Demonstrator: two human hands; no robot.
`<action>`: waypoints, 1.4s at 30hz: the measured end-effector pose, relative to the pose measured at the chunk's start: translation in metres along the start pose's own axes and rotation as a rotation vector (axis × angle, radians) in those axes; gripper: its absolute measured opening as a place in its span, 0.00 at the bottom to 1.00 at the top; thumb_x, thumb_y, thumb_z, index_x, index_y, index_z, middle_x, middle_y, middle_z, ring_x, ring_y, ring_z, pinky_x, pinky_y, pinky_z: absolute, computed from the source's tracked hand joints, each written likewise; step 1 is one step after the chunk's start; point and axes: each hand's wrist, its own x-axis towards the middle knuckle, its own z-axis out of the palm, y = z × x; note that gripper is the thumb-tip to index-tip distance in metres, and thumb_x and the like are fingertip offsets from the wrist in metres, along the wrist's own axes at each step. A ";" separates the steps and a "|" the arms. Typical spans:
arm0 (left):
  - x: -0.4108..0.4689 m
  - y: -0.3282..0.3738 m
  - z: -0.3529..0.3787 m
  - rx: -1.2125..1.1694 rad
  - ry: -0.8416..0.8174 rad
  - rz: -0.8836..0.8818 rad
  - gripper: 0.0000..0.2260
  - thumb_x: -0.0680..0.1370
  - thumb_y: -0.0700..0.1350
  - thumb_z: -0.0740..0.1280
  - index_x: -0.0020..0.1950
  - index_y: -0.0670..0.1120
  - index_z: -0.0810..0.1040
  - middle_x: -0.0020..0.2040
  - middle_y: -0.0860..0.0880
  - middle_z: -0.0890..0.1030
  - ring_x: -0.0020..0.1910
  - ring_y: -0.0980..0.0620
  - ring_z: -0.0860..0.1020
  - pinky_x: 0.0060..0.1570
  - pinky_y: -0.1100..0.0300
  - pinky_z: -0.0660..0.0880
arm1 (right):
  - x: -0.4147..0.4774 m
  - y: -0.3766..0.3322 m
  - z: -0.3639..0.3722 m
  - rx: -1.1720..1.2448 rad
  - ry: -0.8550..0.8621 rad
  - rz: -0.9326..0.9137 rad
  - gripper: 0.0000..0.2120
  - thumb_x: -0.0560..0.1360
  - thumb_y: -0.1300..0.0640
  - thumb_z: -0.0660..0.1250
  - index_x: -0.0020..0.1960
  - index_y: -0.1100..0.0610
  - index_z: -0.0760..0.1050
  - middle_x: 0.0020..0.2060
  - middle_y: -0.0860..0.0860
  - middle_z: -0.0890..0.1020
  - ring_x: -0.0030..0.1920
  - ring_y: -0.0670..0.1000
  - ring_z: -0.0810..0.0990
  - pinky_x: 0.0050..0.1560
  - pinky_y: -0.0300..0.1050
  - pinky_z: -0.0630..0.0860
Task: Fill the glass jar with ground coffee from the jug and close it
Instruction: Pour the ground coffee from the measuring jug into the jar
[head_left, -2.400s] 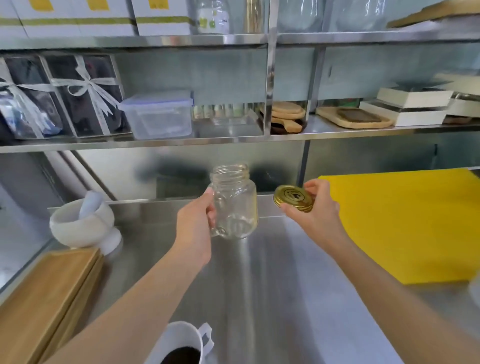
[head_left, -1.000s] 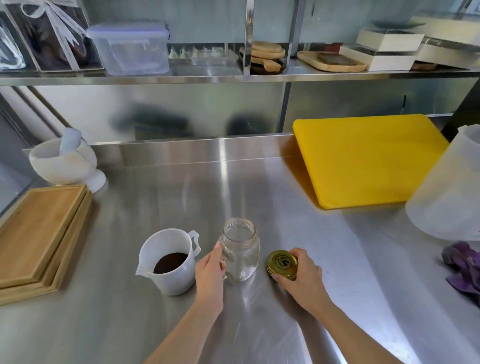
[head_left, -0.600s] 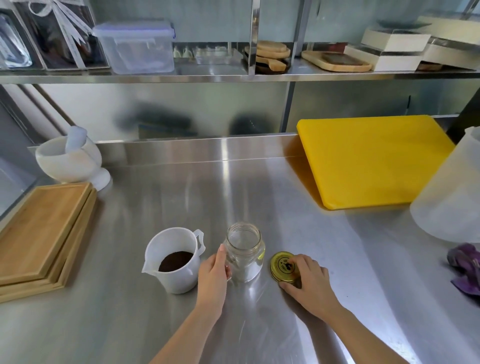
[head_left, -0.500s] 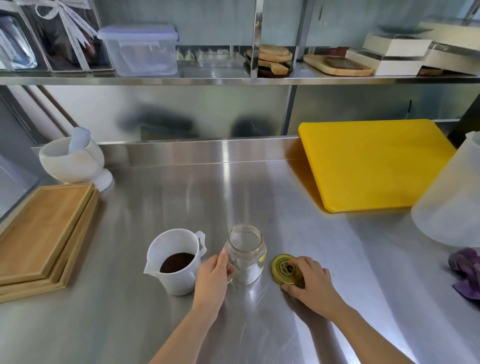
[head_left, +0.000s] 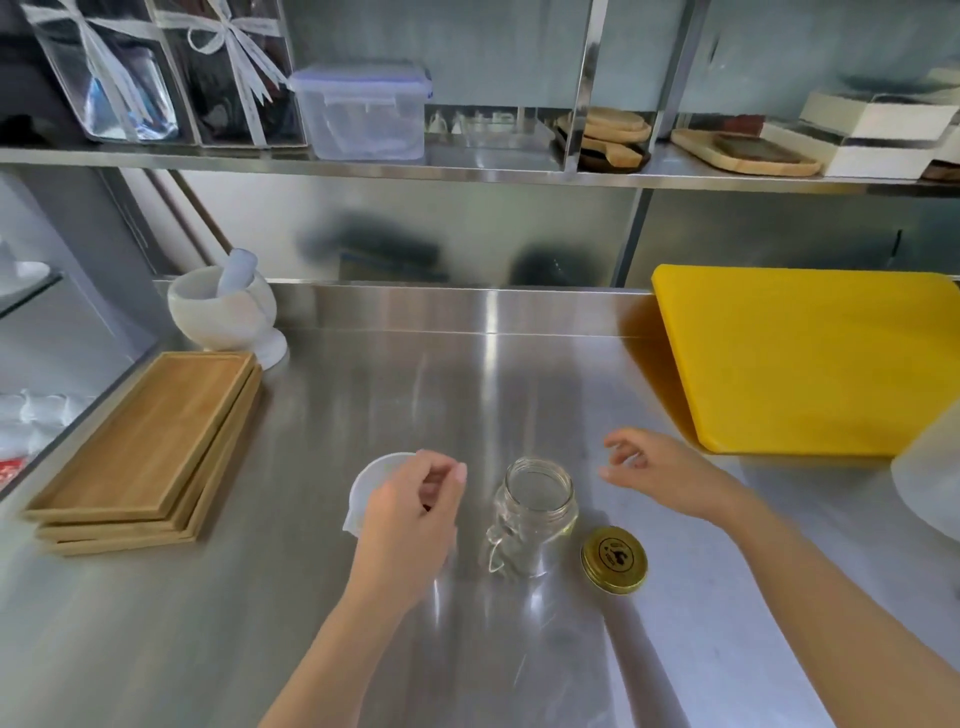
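Observation:
An empty glass jar (head_left: 535, 512) with a small handle stands upright and uncapped on the steel counter (head_left: 467, 395). Its gold lid (head_left: 614, 559) lies flat on the counter just right of the jar. The white jug (head_left: 371, 486) stands left of the jar, mostly hidden under my left hand (head_left: 410, 512); the coffee in it is hardly visible. My left hand hovers over the jug with fingers curled and holds nothing. My right hand (head_left: 660, 475) floats above the counter, right of and behind the jar, fingers spread and empty.
A yellow cutting board (head_left: 810, 358) lies at the back right. Stacked wooden trays (head_left: 150, 447) sit at the left, a white mortar with pestle (head_left: 223, 306) behind them. A translucent container (head_left: 930, 483) stands at the right edge. A shelf (head_left: 467, 166) of boxes runs above.
Both hands have let go: the left left the jar and moved over the jug, the right lifted off the lid and drew back to the right. Jar and lid stay on the counter.

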 end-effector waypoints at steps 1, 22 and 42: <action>0.001 0.000 -0.004 0.015 0.051 0.037 0.06 0.76 0.46 0.64 0.39 0.50 0.77 0.37 0.54 0.81 0.40 0.60 0.77 0.39 0.73 0.69 | 0.003 -0.014 -0.002 0.036 0.042 -0.054 0.17 0.72 0.45 0.66 0.59 0.48 0.69 0.46 0.42 0.75 0.46 0.42 0.75 0.39 0.35 0.70; 0.003 -0.073 -0.013 0.171 -0.014 -0.198 0.52 0.58 0.47 0.77 0.73 0.58 0.49 0.62 0.59 0.59 0.63 0.57 0.59 0.61 0.57 0.63 | 0.067 -0.128 0.076 -0.481 -0.400 -0.423 0.09 0.71 0.57 0.65 0.51 0.54 0.73 0.47 0.52 0.77 0.45 0.55 0.75 0.44 0.49 0.73; 0.041 0.022 -0.058 -0.135 0.148 0.184 0.45 0.53 0.52 0.80 0.61 0.73 0.58 0.57 0.65 0.73 0.58 0.61 0.74 0.55 0.62 0.71 | 0.049 -0.158 0.005 0.409 0.074 -0.549 0.09 0.72 0.65 0.66 0.37 0.53 0.74 0.35 0.48 0.78 0.36 0.47 0.73 0.40 0.41 0.71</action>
